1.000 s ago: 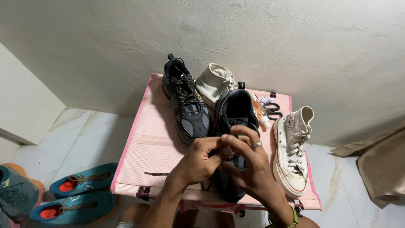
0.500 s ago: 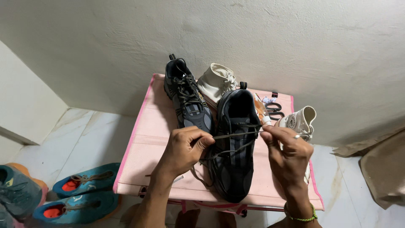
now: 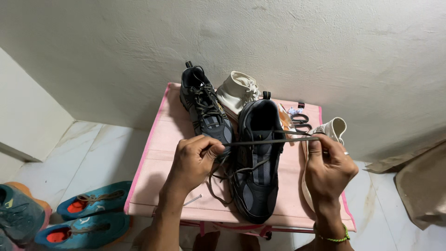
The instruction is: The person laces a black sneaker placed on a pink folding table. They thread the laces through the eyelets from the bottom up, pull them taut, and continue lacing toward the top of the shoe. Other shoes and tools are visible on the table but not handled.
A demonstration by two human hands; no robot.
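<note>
Lace [image 3: 272,141] pinched at both ends and pulled taut: left hand [image 3: 194,160] closed on one end, right hand [image 3: 328,168] closed on the other, strung across the tongue of the near dark sneaker [image 3: 258,162]. Resting toe toward the wearer on a pink folding table [image 3: 153,176], second dark sneaker [image 3: 204,109] just beside it, farther back. Behind, cream cloth pouch [image 3: 238,89]; scissors [image 3: 301,122] near the back edge. White high-top [image 3: 331,130] mostly hidden by the right hand. Bare pink surface along the left edge. On the floor, blue shoes with orange insoles [image 3: 86,218], one cut off by the frame.
</note>
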